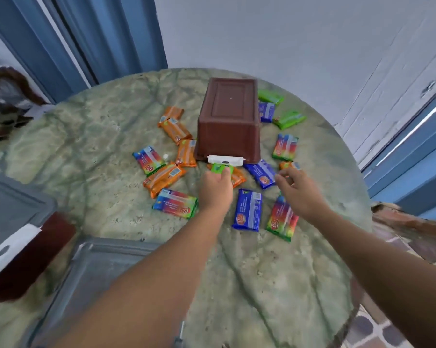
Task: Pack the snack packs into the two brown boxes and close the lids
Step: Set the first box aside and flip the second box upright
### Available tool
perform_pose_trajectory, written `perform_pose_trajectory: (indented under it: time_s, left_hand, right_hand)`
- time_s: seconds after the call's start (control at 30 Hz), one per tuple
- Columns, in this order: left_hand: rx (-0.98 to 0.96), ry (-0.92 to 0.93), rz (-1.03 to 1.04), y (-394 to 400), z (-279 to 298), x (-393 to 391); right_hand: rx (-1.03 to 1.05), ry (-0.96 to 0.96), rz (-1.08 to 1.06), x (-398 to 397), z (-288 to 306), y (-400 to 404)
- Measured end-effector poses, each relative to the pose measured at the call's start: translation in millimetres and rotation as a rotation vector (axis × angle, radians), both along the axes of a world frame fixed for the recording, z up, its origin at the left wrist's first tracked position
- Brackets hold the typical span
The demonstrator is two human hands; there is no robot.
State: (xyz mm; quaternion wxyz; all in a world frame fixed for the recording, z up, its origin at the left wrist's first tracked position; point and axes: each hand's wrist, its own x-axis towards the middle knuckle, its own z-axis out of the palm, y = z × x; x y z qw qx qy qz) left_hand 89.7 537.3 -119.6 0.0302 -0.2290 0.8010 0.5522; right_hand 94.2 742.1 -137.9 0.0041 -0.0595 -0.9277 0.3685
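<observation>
While your left hand grips a green snack pack beside the upturned brown box, your right hand hovers, fingers loosely curled and holding nothing.

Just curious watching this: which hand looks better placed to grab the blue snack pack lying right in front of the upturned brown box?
Probably the right hand: it hovers open beside that blue pack, while the left hand already grips a green pack.
</observation>
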Motion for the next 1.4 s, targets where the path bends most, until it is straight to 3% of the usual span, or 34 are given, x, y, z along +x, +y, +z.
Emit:
perform_pose_trajectory:
  time_s: [0.23, 0.47, 0.77, 0.97, 1.17, 1.4]
  left_hand:
    - [0.313, -0.072, 0.432, 66.8, 18.8, -42.1]
    - [0.307, -0.239, 0.645, 70.5, 52.2, -129.7]
    - [0.408, -0.224, 0.525, 73.0, 47.4, -161.5]
    - [0.164, -0.091, 0.42, 77.9, 38.1, -141.5]
    - [0.063, -0.037, 0.317, 88.4, 42.6, -127.1]
    - [0.075, 0.088, 0.251, 94.7, 40.1, -111.6]
  right_hand:
    - [-0.072, -0.034, 0.136, -70.0, 13.5, 49.4]
    - [-0.09, -0.044, 0.186, -121.1, 34.2, 57.1]
    - [-0.197, 0.059, 0.197, -181.3, 63.8, 55.1]
    - [-0.371, 0.013, 0.121, -220.1, 89.4, 64.0]
    - [-0.375, -0.217, 0.121, -229.1, 90.8, 70.6]
    - [-0.3, -0.115, -0.016, -200.0, 91.5, 81.2]
